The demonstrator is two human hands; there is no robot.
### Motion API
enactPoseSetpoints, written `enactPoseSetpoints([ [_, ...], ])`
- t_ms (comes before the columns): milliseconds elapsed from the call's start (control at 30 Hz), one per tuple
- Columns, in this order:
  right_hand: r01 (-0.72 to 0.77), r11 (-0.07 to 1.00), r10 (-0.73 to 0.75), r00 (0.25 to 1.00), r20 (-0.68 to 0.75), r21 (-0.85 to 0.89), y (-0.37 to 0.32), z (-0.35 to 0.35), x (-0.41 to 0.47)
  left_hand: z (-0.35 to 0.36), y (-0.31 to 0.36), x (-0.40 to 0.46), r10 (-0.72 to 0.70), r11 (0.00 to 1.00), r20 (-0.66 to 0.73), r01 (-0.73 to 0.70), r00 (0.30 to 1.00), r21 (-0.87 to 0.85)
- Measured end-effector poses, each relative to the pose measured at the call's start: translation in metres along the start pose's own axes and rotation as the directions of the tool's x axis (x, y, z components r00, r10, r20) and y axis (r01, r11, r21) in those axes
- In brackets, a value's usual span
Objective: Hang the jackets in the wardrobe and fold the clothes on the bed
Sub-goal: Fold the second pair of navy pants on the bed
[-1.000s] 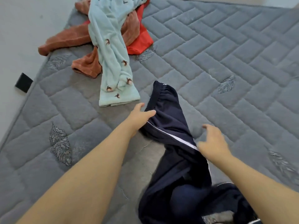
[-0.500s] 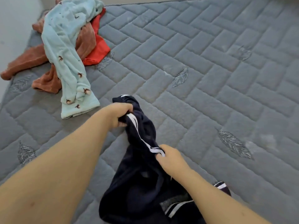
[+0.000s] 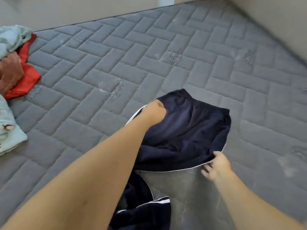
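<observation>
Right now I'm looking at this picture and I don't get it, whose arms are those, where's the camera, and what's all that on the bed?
No machine here: a person wears one camera on the head, looking forward and down, so the two arms are their own. The surface is a grey quilted mattress. The left hand is closed in a fist on a dark navy garment with white piping, near its elastic waistband. The right hand pinches the same garment's lower edge, so it is spread between both hands on the bed. At the far left lies a pile of other clothes: a pale blue patterned piece, a rust-brown one and a red one. No wardrobe is in view.
</observation>
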State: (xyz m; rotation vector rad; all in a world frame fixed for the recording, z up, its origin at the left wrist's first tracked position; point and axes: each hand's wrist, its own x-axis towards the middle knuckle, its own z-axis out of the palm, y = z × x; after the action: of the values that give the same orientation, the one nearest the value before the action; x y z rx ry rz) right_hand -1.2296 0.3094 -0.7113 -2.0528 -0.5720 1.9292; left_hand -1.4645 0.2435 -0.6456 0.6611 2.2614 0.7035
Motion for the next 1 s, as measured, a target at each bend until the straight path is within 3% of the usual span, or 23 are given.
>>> enactPoseSetpoints([
  [67, -0.061, 0.998, 0.061, 0.998, 0.024, 0.013, 0.02, 0.014, 0.002, 0.001, -0.062, -0.001, -0.198, 0.959, -0.093, 0.213, 0.976, 0.188],
  [133, -0.107, 0.992, 0.107, 0.994, -0.004, 0.06, 0.046, 0.038, 0.004, 0.004, -0.124, -0.011, -0.414, 0.89, -0.08, 0.422, 0.907, 0.172],
  [200, -0.15, 0.985, 0.149, 0.989, 0.021, 0.083, 0.069, 0.061, 0.003, 0.014, -0.169, -0.023, -0.517, 0.847, -0.051, 0.519, 0.854, 0.109],
  [300, -0.164, 0.985, 0.164, 0.986, 0.008, 0.044, 0.079, 0.072, 0.01, 0.026, -0.195, -0.035, -0.485, 0.853, -0.13, 0.501, 0.865, 0.144],
  [367, -0.09, 0.994, 0.081, 0.985, -0.15, -0.056, 0.062, 0.057, 0.025, 0.019, -0.187, -0.03, -0.422, 0.893, -0.169, 0.441, 0.891, 0.09],
  [467, 0.019, 0.954, -0.137, 0.914, -0.382, -0.298, 0.025, 0.024, 0.049, -0.008, -0.159, -0.003, -0.23, 0.973, -0.285, 0.222, 0.93, -0.062],
  [533, 0.02, 0.932, -0.202, 0.86, -0.47, -0.363, 0.013, 0.017, 0.048, -0.026, -0.134, 0.01, -0.173, 0.962, -0.187, 0.125, 0.967, -0.243],
  [567, 0.049, 0.903, -0.281, 0.819, -0.5, -0.427, 0.013, 0.022, 0.041, -0.031, -0.127, 0.012, -0.193, 0.924, -0.088, 0.151, 0.977, -0.35],
  [633, 0.196, 0.711, -0.605, 0.659, -0.447, -0.675, 0.023, 0.046, 0.017, -0.035, -0.136, 0.002, -0.343, 0.822, 0.103, 0.351, 0.934, -0.448],
  [700, 0.471, 0.39, -0.879, 0.445, -0.168, -0.791, 0.039, 0.08, -0.012, -0.031, -0.167, -0.019, -0.477, 0.701, 0.318, 0.573, 0.819, -0.425],
  [767, 0.663, 0.022, -0.946, 0.255, 0.199, -0.748, 0.058, 0.119, -0.037, -0.023, -0.202, -0.046, -0.479, 0.608, 0.494, 0.68, 0.725, -0.409],
  [800, 0.709, -0.145, -0.885, 0.219, 0.411, -0.69, 0.068, 0.139, -0.043, -0.019, -0.217, -0.059, -0.455, 0.566, 0.536, 0.696, 0.711, -0.441],
  [833, 0.747, -0.263, -0.746, 0.244, 0.62, -0.61, 0.078, 0.156, -0.045, -0.016, -0.23, -0.069, -0.429, 0.515, 0.551, 0.695, 0.716, -0.502],
  [867, 0.774, -0.311, -0.53, 0.34, 0.777, -0.551, 0.086, 0.17, -0.044, -0.015, -0.241, -0.078, -0.417, 0.464, 0.556, 0.694, 0.719, -0.55],
  [900, 0.776, -0.31, -0.282, 0.476, 0.833, -0.549, 0.094, 0.181, -0.04, -0.015, -0.249, -0.085, -0.41, 0.45, 0.555, 0.69, 0.724, -0.567],
  [933, 0.744, -0.339, -0.061, 0.594, 0.802, -0.576, 0.101, 0.188, -0.033, -0.019, -0.255, -0.091, -0.426, 0.52, 0.537, 0.682, 0.729, -0.514],
  [967, 0.703, -0.401, 0.057, 0.659, 0.75, -0.588, 0.107, 0.191, -0.026, -0.025, -0.259, -0.094, -0.474, 0.658, 0.477, 0.658, 0.74, -0.365],
  [1000, 0.661, -0.47, 0.076, 0.691, 0.719, -0.586, 0.113, 0.194, -0.019, -0.032, -0.26, -0.097, -0.517, 0.78, 0.396, 0.608, 0.759, -0.146],
])
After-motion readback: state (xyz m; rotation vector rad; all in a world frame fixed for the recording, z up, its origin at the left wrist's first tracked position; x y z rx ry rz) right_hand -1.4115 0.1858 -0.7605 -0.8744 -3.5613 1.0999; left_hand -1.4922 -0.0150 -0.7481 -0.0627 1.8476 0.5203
